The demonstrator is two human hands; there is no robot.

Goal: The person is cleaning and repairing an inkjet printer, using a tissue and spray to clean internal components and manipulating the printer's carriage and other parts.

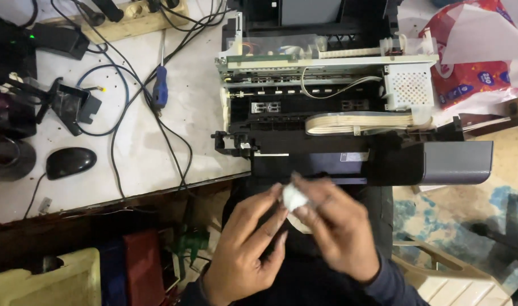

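Both of my hands meet over my lap, just below the table's front edge. A small white wad of tissue [293, 196] is pinched between the fingertips of my left hand [244, 249] and my right hand [335, 226]. Just beyond the hands sits an opened printer [327, 113] with its cover off. It shows a metal frame, a flat beige ribbon cable [361, 122] and a perforated metal box [409, 86]. The printer's dark front overhangs the table edge.
On the white table [140, 153] lie a black mouse [70, 162], a blue-handled screwdriver [160, 85], tangled black cables, a wooden power strip [140, 17] and a black bracket [72, 105]. A red patterned packet [468, 62] lies at right. Boxes and a plastic chair sit below.
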